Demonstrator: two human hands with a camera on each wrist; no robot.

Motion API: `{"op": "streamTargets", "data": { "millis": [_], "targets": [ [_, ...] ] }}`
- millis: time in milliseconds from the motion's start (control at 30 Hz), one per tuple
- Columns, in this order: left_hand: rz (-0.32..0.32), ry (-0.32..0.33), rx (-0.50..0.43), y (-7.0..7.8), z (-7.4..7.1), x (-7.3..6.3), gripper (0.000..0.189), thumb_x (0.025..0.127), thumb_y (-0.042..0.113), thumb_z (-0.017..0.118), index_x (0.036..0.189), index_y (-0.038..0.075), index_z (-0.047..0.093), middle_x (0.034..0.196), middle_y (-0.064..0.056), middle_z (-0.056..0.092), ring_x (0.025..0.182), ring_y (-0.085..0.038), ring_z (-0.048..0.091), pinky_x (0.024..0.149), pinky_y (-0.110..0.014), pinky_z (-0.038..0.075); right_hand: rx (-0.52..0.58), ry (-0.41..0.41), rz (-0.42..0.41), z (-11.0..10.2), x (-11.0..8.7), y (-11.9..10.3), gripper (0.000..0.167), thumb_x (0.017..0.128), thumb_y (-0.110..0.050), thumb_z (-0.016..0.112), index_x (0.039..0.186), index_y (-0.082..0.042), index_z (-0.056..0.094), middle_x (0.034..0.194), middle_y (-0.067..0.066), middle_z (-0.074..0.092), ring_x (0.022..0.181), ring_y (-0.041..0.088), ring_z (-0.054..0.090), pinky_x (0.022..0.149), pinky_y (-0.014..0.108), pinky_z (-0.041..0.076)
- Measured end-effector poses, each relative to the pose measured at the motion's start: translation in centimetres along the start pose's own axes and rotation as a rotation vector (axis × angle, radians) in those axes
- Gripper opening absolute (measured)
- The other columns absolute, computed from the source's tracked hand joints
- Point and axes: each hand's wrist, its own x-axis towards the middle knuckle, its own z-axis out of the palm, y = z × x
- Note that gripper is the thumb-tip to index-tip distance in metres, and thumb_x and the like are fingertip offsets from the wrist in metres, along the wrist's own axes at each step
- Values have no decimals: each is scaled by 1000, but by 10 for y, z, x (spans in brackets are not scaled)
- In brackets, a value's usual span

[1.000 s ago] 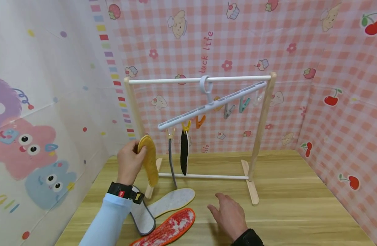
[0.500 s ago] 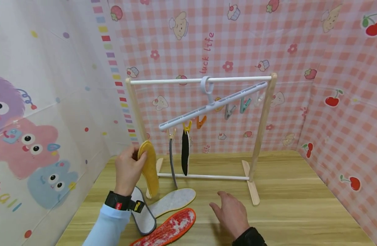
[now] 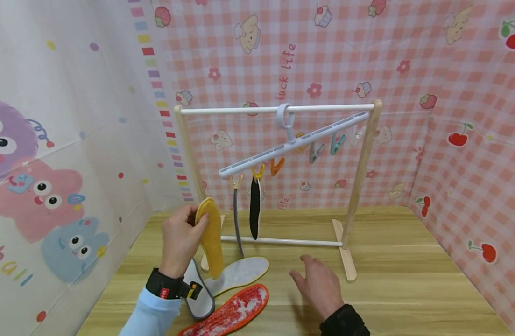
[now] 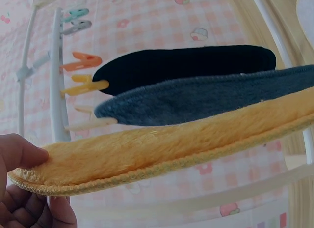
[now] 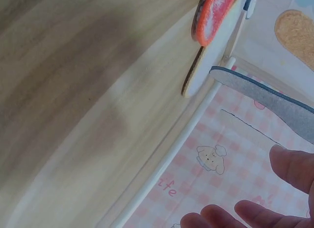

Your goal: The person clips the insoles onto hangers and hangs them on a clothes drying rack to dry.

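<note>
My left hand point(image 3: 181, 240) pinches a yellow fuzzy insole point(image 3: 212, 249) near its upper end, thumb on the face towards me. The insole hangs upright, left of the hanger point(image 3: 257, 160). A black insole point(image 3: 255, 210) hangs from a yellow clip point(image 3: 258, 173), and a blue-grey insole point(image 4: 196, 98) hangs beside it from a cream clip point(image 3: 236, 182). My right hand point(image 3: 319, 285) is held over the table, fingers apart and holding nothing. On the table, left of it, lie a red insole point(image 3: 236, 308), a light grey one point(image 3: 246, 271) and a dark-edged insole point(image 3: 202, 301).
The hanger hooks over the top rail point(image 3: 232, 110) of a wooden stand and slants up to the right. An orange clip point(image 3: 277, 166), a grey clip point(image 3: 315, 153) and a teal clip point(image 3: 336, 144) dangle from it without insoles. A patterned curtain point(image 3: 312, 56) stands behind.
My left hand has come down a little with the yellow insole, whose lower end now overlaps the light grey insole in the head view. The right hand has stayed almost still.
</note>
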Motion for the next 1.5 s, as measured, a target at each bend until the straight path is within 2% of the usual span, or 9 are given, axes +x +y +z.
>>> {"op": "streamTargets", "data": {
  "millis": [333,633,767,967,1200,1500],
  "targets": [
    [17,-34,-31,13,6,-7,11,85,5,75,93,-1,71,78,-9,67,60,-14,59,51,-24,49,-20,11,-5,-5,13,-3,45,85,-32,77,115,0,68,96,16,70,78,30,68,62,44,52],
    [12,-75,-65,22,18,-11,10,85,6,75,92,1,70,77,-6,65,59,-13,55,50,-24,48,-37,31,-23,-13,30,-7,46,87,-31,76,116,3,66,99,21,70,80,34,68,65,47,53],
    [19,-81,-74,24,22,-12,9,86,7,75,91,2,70,76,-5,64,59,-13,55,50,-24,48,-46,38,-32,-18,36,-9,46,87,-31,76,115,4,67,101,23,69,86,37,68,69,48,54],
    [37,-79,-79,28,28,-12,10,85,6,76,91,1,70,74,-5,63,58,-12,53,49,-24,47,-53,56,-64,-26,45,-11,47,88,-32,75,116,4,67,101,22,70,82,35,69,67,47,54],
    [53,-81,-96,33,35,-12,11,83,6,77,90,2,71,73,-5,63,59,-12,53,51,-24,47,-52,54,-79,-33,55,-14,46,90,-33,72,117,5,66,103,22,70,85,36,68,69,49,54],
    [5,-121,-112,40,44,-13,9,84,8,76,90,2,71,73,-3,63,59,-12,54,50,-24,48,-54,32,-58,-44,71,-21,48,92,-34,70,120,4,65,100,21,71,75,34,68,60,47,54]
  ]
}}
